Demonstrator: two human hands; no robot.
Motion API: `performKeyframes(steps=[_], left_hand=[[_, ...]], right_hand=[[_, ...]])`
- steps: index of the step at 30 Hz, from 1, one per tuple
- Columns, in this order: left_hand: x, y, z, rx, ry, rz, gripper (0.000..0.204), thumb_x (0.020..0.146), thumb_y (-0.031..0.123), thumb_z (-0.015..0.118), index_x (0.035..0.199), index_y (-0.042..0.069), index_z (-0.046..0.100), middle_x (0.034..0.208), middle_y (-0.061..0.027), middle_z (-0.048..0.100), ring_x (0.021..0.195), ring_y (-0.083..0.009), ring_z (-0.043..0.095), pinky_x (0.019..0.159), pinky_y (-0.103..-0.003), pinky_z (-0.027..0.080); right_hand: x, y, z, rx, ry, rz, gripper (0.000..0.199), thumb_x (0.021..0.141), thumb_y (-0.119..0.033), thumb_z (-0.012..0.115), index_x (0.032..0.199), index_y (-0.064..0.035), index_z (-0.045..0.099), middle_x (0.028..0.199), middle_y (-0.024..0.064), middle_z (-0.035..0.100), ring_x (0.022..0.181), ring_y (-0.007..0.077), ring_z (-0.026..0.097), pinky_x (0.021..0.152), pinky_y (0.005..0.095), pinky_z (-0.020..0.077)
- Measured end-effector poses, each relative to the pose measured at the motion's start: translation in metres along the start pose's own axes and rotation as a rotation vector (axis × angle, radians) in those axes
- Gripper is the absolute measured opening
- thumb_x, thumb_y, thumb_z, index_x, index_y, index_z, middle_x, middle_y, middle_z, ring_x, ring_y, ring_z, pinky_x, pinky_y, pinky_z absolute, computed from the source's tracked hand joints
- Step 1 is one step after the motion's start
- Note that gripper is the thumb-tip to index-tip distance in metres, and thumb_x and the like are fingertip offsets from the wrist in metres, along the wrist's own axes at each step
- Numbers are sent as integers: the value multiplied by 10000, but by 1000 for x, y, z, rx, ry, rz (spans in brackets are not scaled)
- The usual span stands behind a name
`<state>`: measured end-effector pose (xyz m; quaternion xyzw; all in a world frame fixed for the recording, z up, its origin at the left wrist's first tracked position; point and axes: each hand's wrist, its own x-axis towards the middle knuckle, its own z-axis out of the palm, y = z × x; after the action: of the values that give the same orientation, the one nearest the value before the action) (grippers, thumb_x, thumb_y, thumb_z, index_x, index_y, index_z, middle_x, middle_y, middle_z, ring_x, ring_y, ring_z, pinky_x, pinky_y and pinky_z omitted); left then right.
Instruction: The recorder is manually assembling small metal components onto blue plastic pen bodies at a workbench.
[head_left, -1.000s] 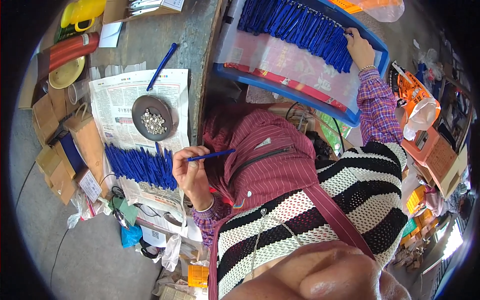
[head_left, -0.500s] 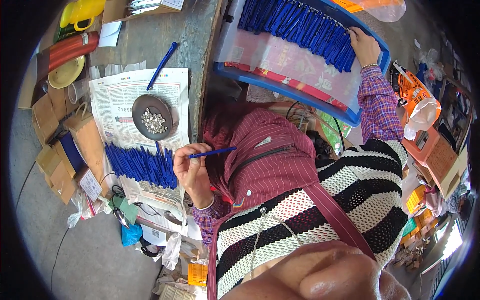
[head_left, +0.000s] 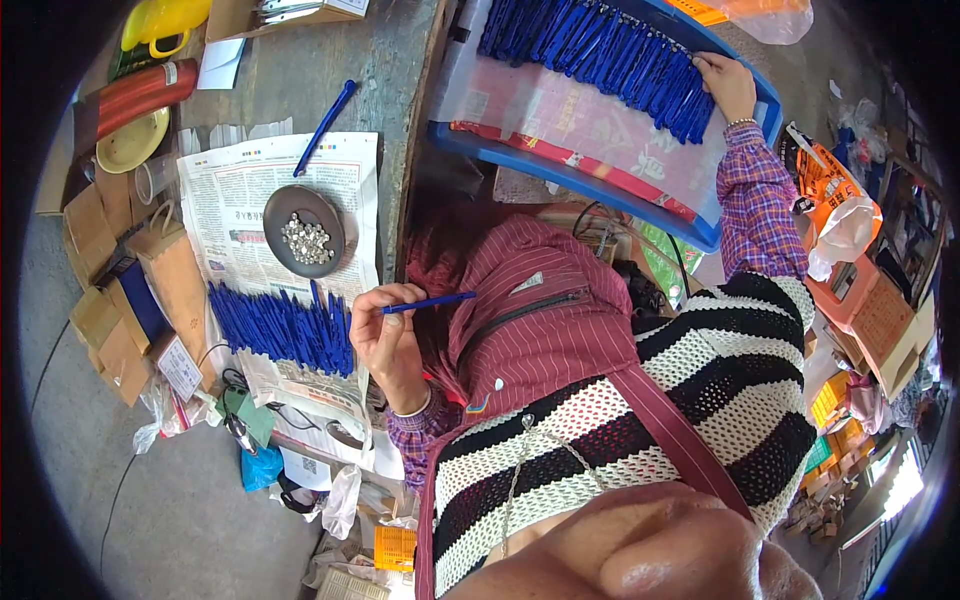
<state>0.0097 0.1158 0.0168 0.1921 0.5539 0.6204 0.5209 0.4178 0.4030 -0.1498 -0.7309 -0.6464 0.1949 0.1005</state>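
A slim blue plastic stick (head_left: 432,302) is pinched between the thumb and fingers of my left hand (head_left: 388,340), pointing right across my apron. Beside that hand, a row of similar blue sticks (head_left: 285,328) lies on a newspaper (head_left: 222,180). Above the row sits a round dark dish (head_left: 283,212) with small silvery metal pieces (head_left: 307,240) in it. My right hand (head_left: 732,88) reaches to the blue tray (head_left: 560,172), its bent fingers closed at the upper end of the last blue stick in a dense row (head_left: 610,60). The sticks there show silvery ends; the fingertips are partly hidden.
A longer blue tool (head_left: 325,128) lies across the newspaper's top edge on the worn table (head_left: 395,80). Cardboard boxes (head_left: 165,265), a yellow-green bowl (head_left: 133,143) and a red cylinder (head_left: 140,97) crowd the left. An orange bag (head_left: 830,195) sits right of the tray.
My right hand has shifted slightly up and left at the end of the tray's row. The left hand still holds its stick, now tilted a little differently.
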Motion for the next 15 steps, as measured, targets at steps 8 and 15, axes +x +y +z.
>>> performKeyframes(steps=[8, 15], left_hand=[[0, -2, 1, 1, 10, -16, 186, 784, 75, 598, 923, 7, 495, 871, -144, 542, 840, -246, 526, 777, -328, 414], [-1, -5, -2, -2, 12, -7, 192, 783, 78, 604, 927, 8, 497, 872, -142, 545, 842, -248, 530, 772, -326, 418]], right_hand=[[-1, 2, 9, -165, 143, -124, 230, 800, -326, 534, 889, -175, 682, 644, 87, 635, 633, 264, 635, 589, 372, 500], [-1, -14, 17, -556, 193, -204, 202, 808, -284, 512, 860, -159, 662, 702, 165, 627, 661, 339, 623, 587, 436, 506]])
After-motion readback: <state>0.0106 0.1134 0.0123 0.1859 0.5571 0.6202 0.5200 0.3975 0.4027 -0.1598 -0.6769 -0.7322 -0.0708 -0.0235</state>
